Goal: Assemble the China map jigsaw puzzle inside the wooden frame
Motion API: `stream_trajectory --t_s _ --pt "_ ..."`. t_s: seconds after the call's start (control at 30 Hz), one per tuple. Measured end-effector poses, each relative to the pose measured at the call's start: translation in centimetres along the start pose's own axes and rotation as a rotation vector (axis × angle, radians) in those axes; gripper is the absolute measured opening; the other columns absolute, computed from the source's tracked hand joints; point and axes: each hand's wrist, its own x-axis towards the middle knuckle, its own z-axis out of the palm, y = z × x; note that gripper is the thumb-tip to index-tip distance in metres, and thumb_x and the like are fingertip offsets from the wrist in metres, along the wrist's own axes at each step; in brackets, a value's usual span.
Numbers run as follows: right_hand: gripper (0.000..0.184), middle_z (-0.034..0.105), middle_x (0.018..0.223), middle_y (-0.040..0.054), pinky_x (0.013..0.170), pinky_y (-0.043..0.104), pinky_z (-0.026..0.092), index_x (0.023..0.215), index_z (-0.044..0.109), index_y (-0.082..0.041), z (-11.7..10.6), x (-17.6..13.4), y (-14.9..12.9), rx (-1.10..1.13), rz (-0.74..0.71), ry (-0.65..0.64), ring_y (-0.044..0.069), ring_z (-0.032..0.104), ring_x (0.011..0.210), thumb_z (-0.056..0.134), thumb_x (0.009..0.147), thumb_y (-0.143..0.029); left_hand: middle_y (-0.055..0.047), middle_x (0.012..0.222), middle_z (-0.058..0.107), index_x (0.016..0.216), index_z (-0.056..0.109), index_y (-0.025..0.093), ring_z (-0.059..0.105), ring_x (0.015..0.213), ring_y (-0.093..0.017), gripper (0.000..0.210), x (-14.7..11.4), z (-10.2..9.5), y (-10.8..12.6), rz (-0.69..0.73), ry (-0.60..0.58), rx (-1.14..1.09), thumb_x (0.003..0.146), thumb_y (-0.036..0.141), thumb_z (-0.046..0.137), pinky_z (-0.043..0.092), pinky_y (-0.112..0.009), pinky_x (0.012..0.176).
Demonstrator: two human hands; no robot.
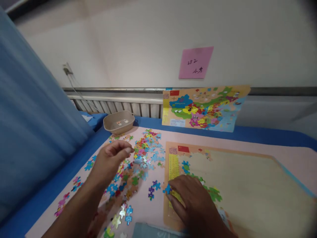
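My right hand is closed over the left part of the puzzle board, pinching a blue puzzle piece between thumb and fingertips. My left hand hovers over the loose puzzle pieces with thumb and fingers drawn together; whatever they may hold is too small to make out. The board has an orange border, a yellow strip and a red flag. Blue and green joined pieces lie along its left side, partly hidden by my right hand. Left of it lies a small purple-and-blue cluster.
A beige basket with a few pieces stands at the back left. A colourful map sheet leans upright against the wall rail. A pink note is on the wall. Blue curtain hangs left; a grey-blue item lies at the front edge.
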Motion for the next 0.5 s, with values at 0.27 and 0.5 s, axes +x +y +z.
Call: stream_trajectory --t_s 0.27,0.5 --pt "0.02 0.069 0.098 0.0039 0.082 0.04 0.039 0.111 0.063 -0.023 0.3 -0.6 0.3 -0.034 -0.019 -0.118 0.026 0.059 0.09 0.065 0.095 -0.011 0.0 0.076 0.076 0.079 0.077 0.02 0.062 0.07 -0.013 0.012 1.9 -4.4 1.9 0.177 0.219 -0.103 0.074 0.029 0.084 0.05 -0.024 0.068" --pt "0.021 0.069 0.098 0.004 0.081 0.04 0.039 0.112 0.062 -0.022 0.8 -1.2 0.9 -0.075 -0.058 -0.124 0.026 0.059 0.089 0.064 0.094 -0.012 0.004 0.068 0.066 0.077 0.07 0.021 0.059 0.068 -0.013 0.02 5.1 -6.7 5.2 0.386 0.322 -0.476 0.079 0.033 0.085 0.049 -0.025 0.062"
